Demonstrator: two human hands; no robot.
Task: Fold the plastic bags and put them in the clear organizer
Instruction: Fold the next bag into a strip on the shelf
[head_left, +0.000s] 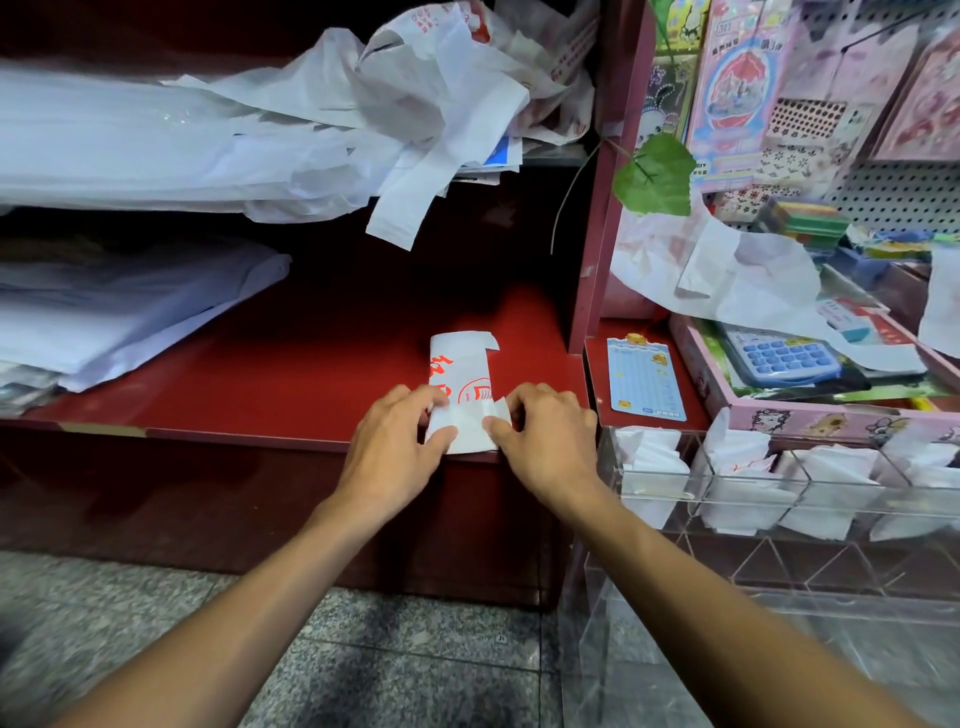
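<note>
A white plastic bag with red print (464, 371) lies folded into a narrow strip on the red shelf (291, 379), near its front edge. My left hand (400, 436) pinches the strip's near left corner and my right hand (545, 436) pinches its near right corner, with the near end turned up between them. The clear organizer (779, 561) stands at the lower right, and its upper compartments hold several folded white bags (652, 470). A heap of loose white bags (426, 88) lies on the shelf above.
Stacks of white bags (130, 306) fill the left of both shelves. Right of the red upright (597, 218) are a pink tray with a blue calculator (784, 358), a blue card (645, 379), a green leaf (657, 176) and hanging sticker packs. Grey stone floor lies below.
</note>
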